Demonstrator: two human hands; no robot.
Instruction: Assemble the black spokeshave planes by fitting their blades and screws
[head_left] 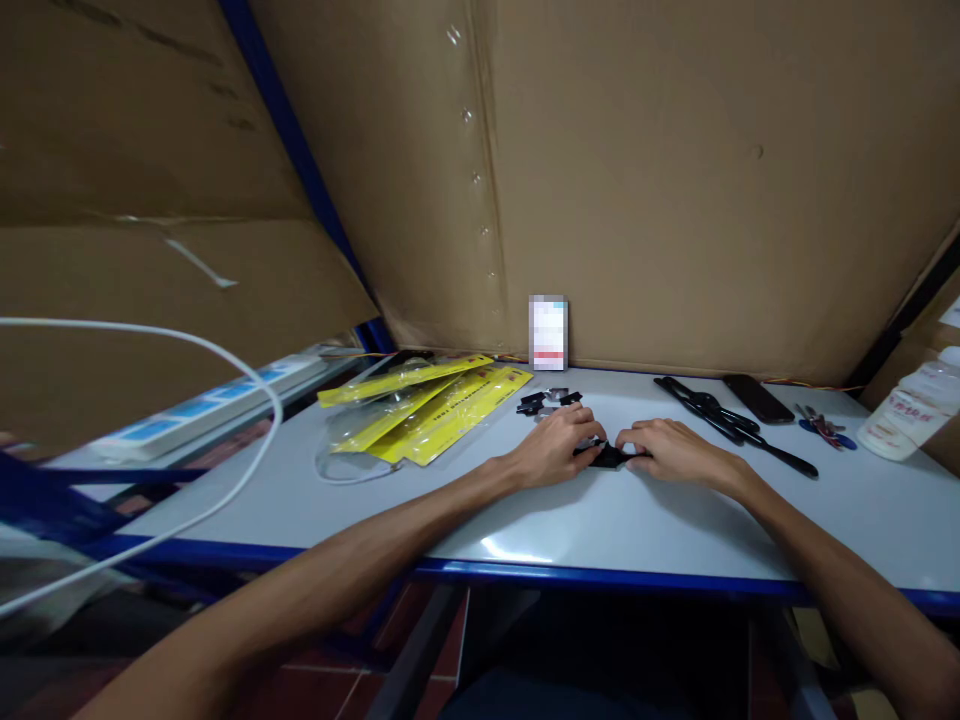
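Observation:
My left hand [559, 443] and my right hand [667, 450] meet over the middle of the white tabletop. Between them lies a small black part [609, 456], gripped from both sides with bent fingers. Its exact kind cannot be made out, since the fingertips cover its ends. Just beyond my left hand sit several small black and silvery pieces [553, 397] in a loose cluster. To the right of my right hand are long black handled tools [724, 415], lying crossed over each other.
Yellow-backed clear blister packs [442, 410] are piled at left. A phone with a lit screen [548, 333] leans against the cardboard wall [637, 180]. At right lie a dark phone [759, 399], keys [825, 428] and a tilted plastic bottle [911, 405]. A white cable [279, 400] loops near a power strip [202, 408].

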